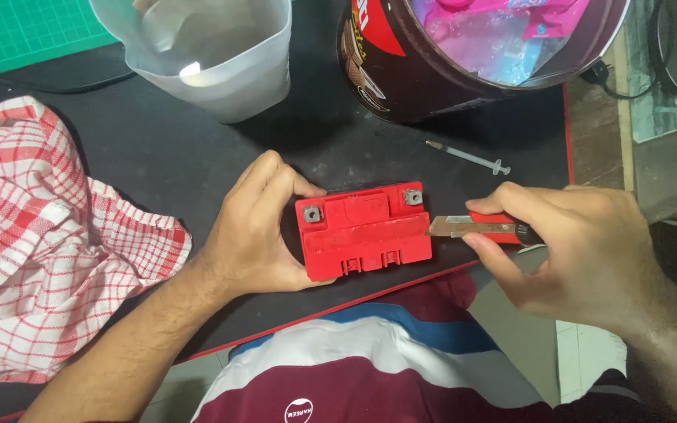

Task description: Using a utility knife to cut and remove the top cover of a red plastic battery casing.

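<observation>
Two hands: I see both busy.
Left hand point(256, 231): clamps red battery point(364, 233) steady (on tabletop point(197, 157)).
Right hand point(581, 251): grip closed around knife point(479, 227), blade at battery's right edge.

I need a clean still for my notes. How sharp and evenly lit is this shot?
Head view: the red battery and utility knife are sharp, both hands clear; soft overhead light, short shadows; a bright glare spot inside the translucent container; the black mat reads dark, edges of the frame slightly softer.
</observation>
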